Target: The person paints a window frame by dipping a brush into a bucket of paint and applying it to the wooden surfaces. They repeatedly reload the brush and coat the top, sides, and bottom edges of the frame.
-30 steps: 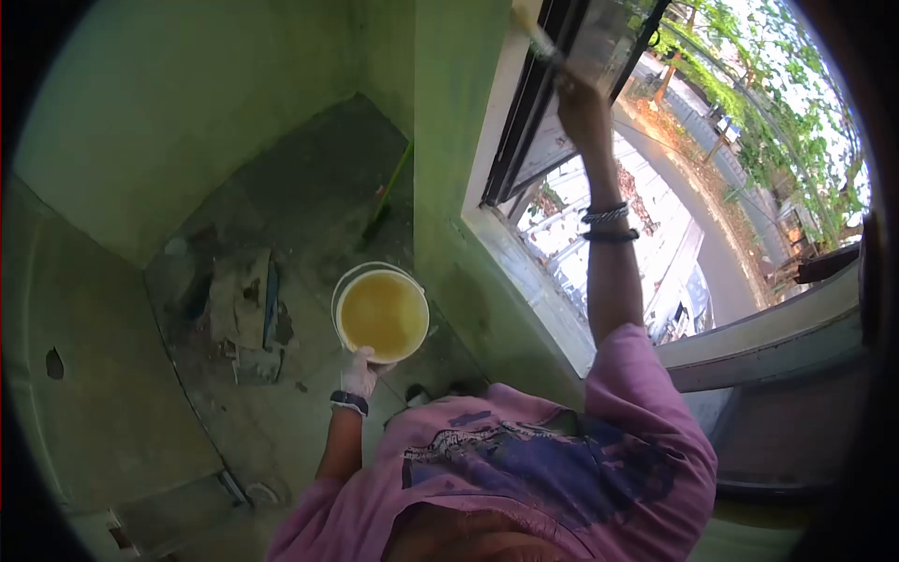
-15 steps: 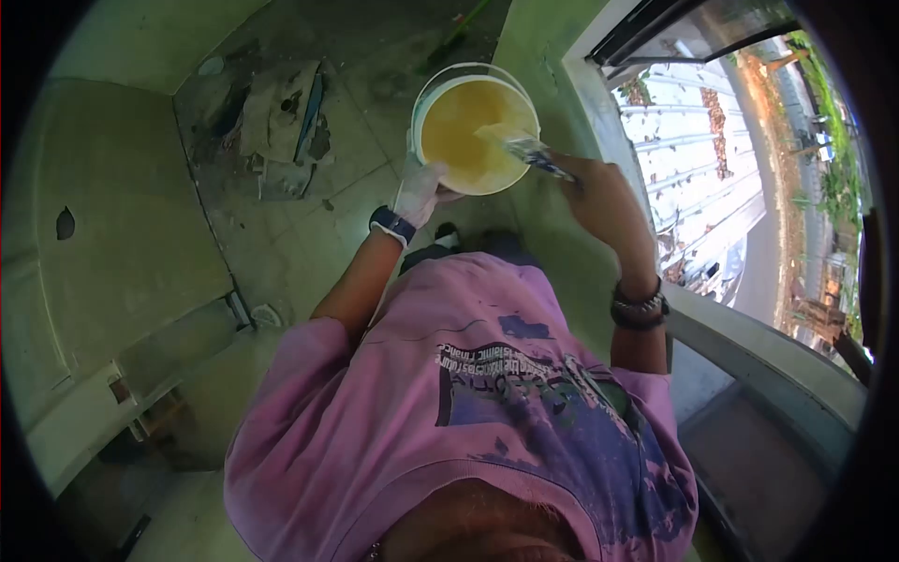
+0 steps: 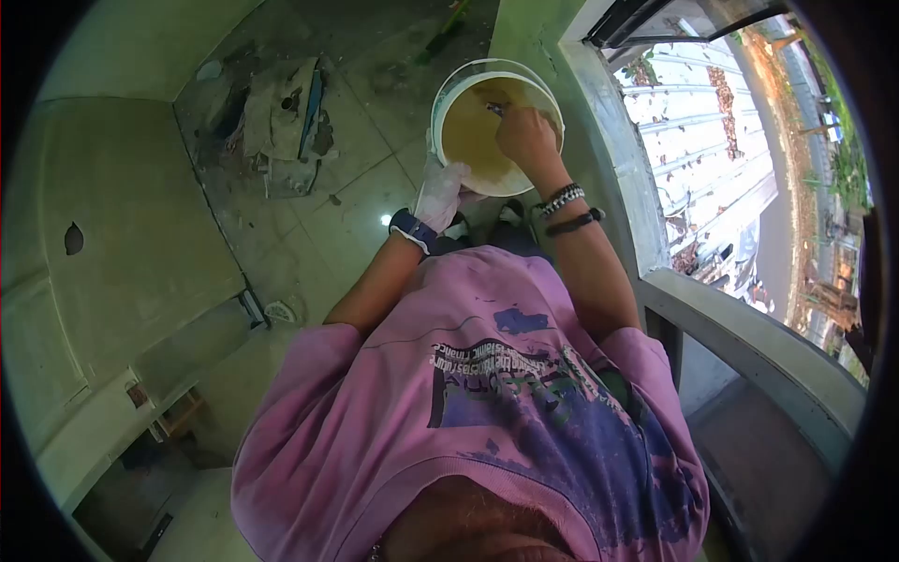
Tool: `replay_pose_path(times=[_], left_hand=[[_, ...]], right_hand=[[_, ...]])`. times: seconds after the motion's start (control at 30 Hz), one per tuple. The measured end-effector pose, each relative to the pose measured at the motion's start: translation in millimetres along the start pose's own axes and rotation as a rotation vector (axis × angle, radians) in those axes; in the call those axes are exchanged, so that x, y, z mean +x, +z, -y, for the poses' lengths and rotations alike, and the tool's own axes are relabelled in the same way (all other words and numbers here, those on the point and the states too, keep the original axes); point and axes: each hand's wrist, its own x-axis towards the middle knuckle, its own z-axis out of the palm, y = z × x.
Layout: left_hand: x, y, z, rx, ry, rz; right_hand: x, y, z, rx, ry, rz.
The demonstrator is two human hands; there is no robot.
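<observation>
My left hand (image 3: 440, 195), in a white glove, grips the near rim of a white bucket (image 3: 448, 92) and holds it up in front of me. The bucket holds a yellow-brown liquid (image 3: 473, 140). My right hand (image 3: 527, 134) is closed around a paintbrush handle (image 3: 494, 108) and reaches down into the bucket. The bristles are hidden in the liquid behind my hand. Bracelets sit on my right wrist and a dark watch on my left.
An open window with a pale sill (image 3: 730, 323) and frame is on my right, roofs and a road below it. A green wall (image 3: 524, 28) runs beside the window. Debris and torn cardboard (image 3: 281, 117) lie on the tiled floor. A green panel (image 3: 122, 244) is at left.
My right hand came down from the window frame with the brush and has moved into the bucket. My left hand brought the bucket up closer.
</observation>
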Motion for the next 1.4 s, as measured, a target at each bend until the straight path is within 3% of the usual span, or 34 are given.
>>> replay_pose_path(times=[0.1, 0.13, 0.17, 0.23, 0.33, 0.43, 0.47, 0.53, 0.57, 0.6, 0.63, 0.67, 0.77, 0.97, 1.0, 1.2, 1.27, 1.3, 1.33, 1.37, 1.4], left_hand=[[-2, 7, -3, -0.002, 0.002, 0.010], [-3, 8, -4, 0.002, 0.008, 0.032], [5, 2, 5, -0.033, -0.019, 0.021], [4, 3, 4, 0.010, -0.057, -0.019], [0, 7, 0, 0.048, -0.011, 0.013], [1, 12, -1, 0.063, 0.011, -0.009], [-3, 13, -1, 0.026, 0.021, -0.039], [6, -14, 15, 0.150, -0.047, 0.128], [10, -21, 31, 0.133, 0.088, 0.151], [11, -24, 30, 0.182, 0.003, 0.175], [13, -24, 28, 0.109, 0.025, 0.208], [19, -20, 27, 0.034, 0.043, 0.234], [27, -7, 20, -0.082, -0.162, 0.123], [22, 13, 17, 0.016, -0.137, 0.107], [21, 17, 17, 0.034, -0.125, 0.122], [59, -2, 31, -0.051, -0.235, 0.113], [62, -4, 29, -0.108, -0.185, 0.116], [66, -7, 32, -0.173, -0.170, 0.119], [54, 1, 17, -0.111, -0.106, 0.122], [59, -7, 16, -0.170, -0.158, 0.116], [53, -8, 9, -0.146, -0.128, 0.098]], right_hand=[[9, 14, -2, 0.020, 0.043, -0.026], [9, 25, -8, 0.048, -0.038, -0.080], [8, 34, -16, 0.037, -0.029, 0.045], [1, 16, -8, -0.002, -0.006, 0.061], [10, 23, -18, 0.005, -0.022, -0.080], [0, 40, -20, -0.034, -0.119, 0.012], [-3, 39, -22, -0.056, -0.143, -0.023], [4, 47, -34, -0.147, -0.169, -0.114], [-3, 24, -19, -0.041, -0.045, -0.104], [-1, 53, -32, -0.039, -0.144, -0.269], [7, 81, -42, -0.178, -0.213, -0.237], [-1, 33, -16, -0.118, -0.141, 0.061], [-1, 11, -13, 0.137, 0.077, -0.070], [-4, 29, -37, 0.004, -0.116, 0.049], [-6, 12, -37, 0.025, 0.023, -0.018], [-4, 35, -46, 0.149, -0.013, 0.207], [-14, 4, -51, 0.253, -0.100, 0.084], [-29, -43, -44, 0.349, -0.077, 0.139], [-38, -61, -55, 0.423, -0.222, 0.027], [-55, -122, -35, 0.435, -0.057, 0.147], [-64, -140, -45, 0.471, -0.086, 0.011]])
